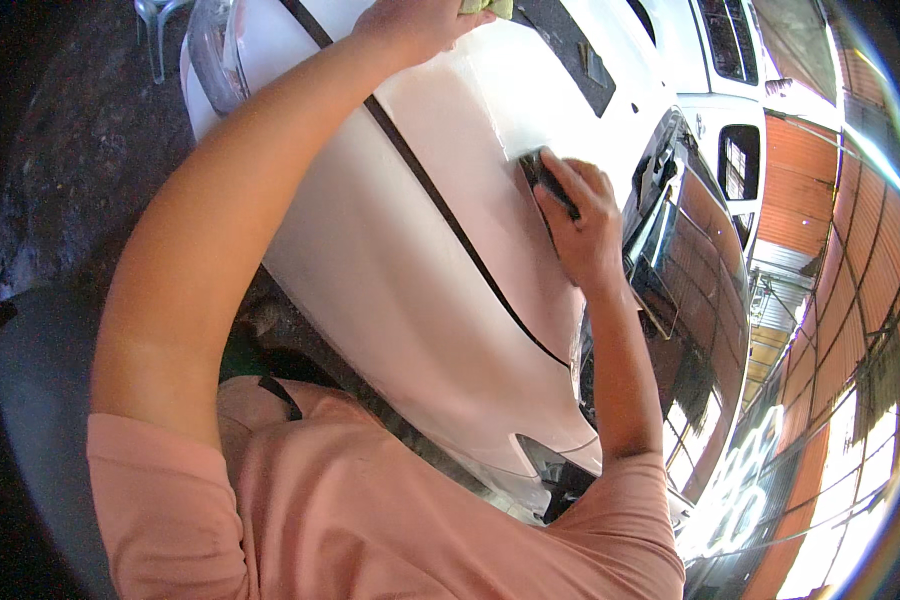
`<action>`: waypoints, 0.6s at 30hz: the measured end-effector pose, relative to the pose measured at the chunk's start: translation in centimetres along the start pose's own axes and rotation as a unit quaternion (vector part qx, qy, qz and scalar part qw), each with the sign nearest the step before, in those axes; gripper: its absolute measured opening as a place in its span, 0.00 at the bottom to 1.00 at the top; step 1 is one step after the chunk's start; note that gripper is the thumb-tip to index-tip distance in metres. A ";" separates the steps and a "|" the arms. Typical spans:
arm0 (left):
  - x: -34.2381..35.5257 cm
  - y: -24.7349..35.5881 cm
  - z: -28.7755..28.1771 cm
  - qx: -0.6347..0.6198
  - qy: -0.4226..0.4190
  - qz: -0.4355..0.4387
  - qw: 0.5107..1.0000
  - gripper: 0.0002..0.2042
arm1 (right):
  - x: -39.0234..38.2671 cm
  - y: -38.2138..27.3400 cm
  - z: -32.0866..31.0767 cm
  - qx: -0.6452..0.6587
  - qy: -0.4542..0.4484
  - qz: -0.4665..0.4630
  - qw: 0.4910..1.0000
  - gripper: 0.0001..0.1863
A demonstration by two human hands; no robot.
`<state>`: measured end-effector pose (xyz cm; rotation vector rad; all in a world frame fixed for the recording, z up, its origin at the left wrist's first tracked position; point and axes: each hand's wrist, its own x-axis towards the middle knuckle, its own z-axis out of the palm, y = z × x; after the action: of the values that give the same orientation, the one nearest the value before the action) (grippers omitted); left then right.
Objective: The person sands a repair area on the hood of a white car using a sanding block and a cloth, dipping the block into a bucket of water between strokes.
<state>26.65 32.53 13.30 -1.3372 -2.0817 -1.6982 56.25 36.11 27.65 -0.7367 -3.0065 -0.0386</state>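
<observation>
A white car hood [440, 140] with dull, pinkish-grey patches lies under both my hands. My right hand [585, 220] is closed around a black sanding block [558, 195], its face pressed against the hood between the dark panel gap and the windshield. Farther up, at the top edge of the picture, my left hand [415, 25] is closed on a yellow-green sponge or cloth [492, 8], partly cut off by the frame. Whether that piece touches the hood cannot be seen.
The windshield [695, 290] and a wiper [655, 240] are right of my right hand. A dark strip [580, 55] with a small flat piece lies on the far hood. Left are a headlight [215, 55] and a plastic stool [160, 30]. Another white vehicle [720, 110] stands beyond.
</observation>
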 end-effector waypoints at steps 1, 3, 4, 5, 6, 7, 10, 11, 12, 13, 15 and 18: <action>0.1 -0.4 -0.3 0.005 0.008 0.004 1.000 0.27 | -0.8 -0.1 0.1 -0.028 -0.011 -0.017 0.999 0.25; 0.0 -0.8 -0.5 0.014 0.021 0.012 1.000 0.26 | -4.3 -0.4 -0.1 -0.029 -0.029 -0.041 0.998 0.27; 0.1 -0.5 -0.4 0.010 0.021 0.015 1.000 0.26 | -5.1 -0.8 -0.5 -0.001 -0.036 -0.021 0.999 0.27; 0.2 -0.2 -0.3 0.006 0.020 0.020 1.000 0.26 | -4.6 -0.4 -0.7 -0.013 -0.026 -0.033 0.999 0.26; 0.5 0.1 -0.3 0.003 0.018 0.025 1.000 0.26 | -3.4 0.3 -0.6 -0.025 -0.015 -0.044 0.999 0.25; 0.6 0.6 0.0 -0.003 -0.005 0.013 1.000 0.27 | -1.9 0.8 -0.4 -0.023 0.000 -0.018 1.000 0.23; 1.3 0.9 0.0 0.019 -0.013 0.019 1.000 0.26 | 0.9 0.0 0.0 -0.004 0.024 0.030 0.999 0.22; 1.0 -0.4 0.0 0.052 0.032 0.047 0.997 0.25 | 0.2 -0.2 0.1 -0.021 0.016 0.007 1.000 0.23; 1.1 -1.6 0.0 0.081 0.076 0.076 0.991 0.24 | -1.7 -0.4 0.3 -0.040 0.009 -0.012 0.999 0.24; 0.6 -1.7 0.2 0.070 0.007 0.013 0.997 0.29 | -4.2 0.1 0.1 -0.053 -0.019 -0.016 0.998 0.28; 0.7 -0.7 0.6 0.060 0.001 0.032 0.998 0.29 | -5.9 0.5 -1.0 -0.022 -0.046 -0.011 0.999 0.30; 1.0 -0.2 1.0 0.062 -0.012 0.037 0.997 0.29 | -1.3 -0.2 0.0 0.012 0.012 -0.027 0.999 0.26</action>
<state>26.36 33.91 13.43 -1.3850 -2.0846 -1.5048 57.29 35.30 27.61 -0.6467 -2.9982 -0.0134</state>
